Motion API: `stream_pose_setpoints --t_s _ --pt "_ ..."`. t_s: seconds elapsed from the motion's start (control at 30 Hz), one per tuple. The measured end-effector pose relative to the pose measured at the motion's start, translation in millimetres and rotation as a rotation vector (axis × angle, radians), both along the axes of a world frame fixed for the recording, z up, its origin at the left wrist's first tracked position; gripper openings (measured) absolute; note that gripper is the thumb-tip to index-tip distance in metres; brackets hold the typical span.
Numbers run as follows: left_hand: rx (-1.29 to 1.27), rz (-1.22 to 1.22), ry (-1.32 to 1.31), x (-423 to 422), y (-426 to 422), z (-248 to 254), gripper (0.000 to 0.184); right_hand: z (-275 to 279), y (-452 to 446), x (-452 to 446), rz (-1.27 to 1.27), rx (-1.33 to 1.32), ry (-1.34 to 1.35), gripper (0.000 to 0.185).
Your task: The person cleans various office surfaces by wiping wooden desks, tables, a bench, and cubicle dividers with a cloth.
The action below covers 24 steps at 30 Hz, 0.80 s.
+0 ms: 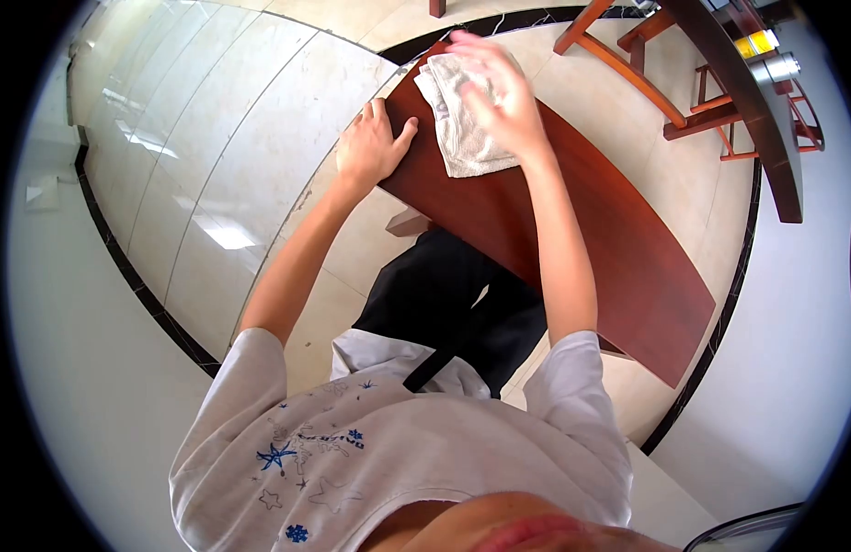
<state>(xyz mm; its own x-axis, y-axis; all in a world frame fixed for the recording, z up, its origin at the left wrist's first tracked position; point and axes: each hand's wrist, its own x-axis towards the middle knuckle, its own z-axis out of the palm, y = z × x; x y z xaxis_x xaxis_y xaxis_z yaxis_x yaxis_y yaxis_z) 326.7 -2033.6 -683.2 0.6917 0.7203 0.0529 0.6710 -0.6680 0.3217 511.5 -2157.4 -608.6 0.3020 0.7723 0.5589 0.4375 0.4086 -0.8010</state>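
cloth [467, 143]: folded, off-white, flat on top surface of bench [618, 248], nr bench's l. end. folding prob. gives a thicker pad under the palm; several layers show at the side facing the l. end.

r. hand [499, 97]: over cloth, palm down, fingers loosely extended, thumb set apart. blurred, so can't tell if any fabric is pinched; no closed grip visible. flat pos. likely spreads pressure across cloth rather than bunching it.

l. hand [370, 147]: at bench's l. end, open, thumb spread over the top, fingers toward the end edge. holds no loose item. prob. a brace: steadies bench &/or takes upper-body wt. can't tell if fingertips curl under the edge.

legs: in black trousers [434, 294], close along bench's near long side, partly hidden by shirt [352, 442]. this stance prob. keeps l. end w/in reach of both arms.

beyond bench's far long side: dark wood table [765, 120], apart from bench, w/ yellow can [756, 44] & silver can [775, 68] nr its edge. wood chair [628, 69] stands btwn bench & table, prob. parked there for seating. tiled floor [205, 120] extends past bench's l. end.
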Motion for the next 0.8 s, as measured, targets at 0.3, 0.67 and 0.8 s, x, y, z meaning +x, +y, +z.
stream_pose_setpoints --t_s 0.3,0.67,0.8 --pt "-0.018 0.004 -0.061 0.3 2.3 -2.2 0.070 -73.8 37.5 4.6 -0.549 -0.645 -0.832 0.069" --pt "-0.064 -0.019 -0.063 -2.8 1.5 -5.7 0.072 -104.6 0.3 16.8 -0.743 -0.754 -0.609 0.082" --pt "0.002 -0.079 -0.084 -3.4 19.8 -24.4 0.072 -86.8 -106.5 56.0 -0.922 -0.949 -0.538 0.084"
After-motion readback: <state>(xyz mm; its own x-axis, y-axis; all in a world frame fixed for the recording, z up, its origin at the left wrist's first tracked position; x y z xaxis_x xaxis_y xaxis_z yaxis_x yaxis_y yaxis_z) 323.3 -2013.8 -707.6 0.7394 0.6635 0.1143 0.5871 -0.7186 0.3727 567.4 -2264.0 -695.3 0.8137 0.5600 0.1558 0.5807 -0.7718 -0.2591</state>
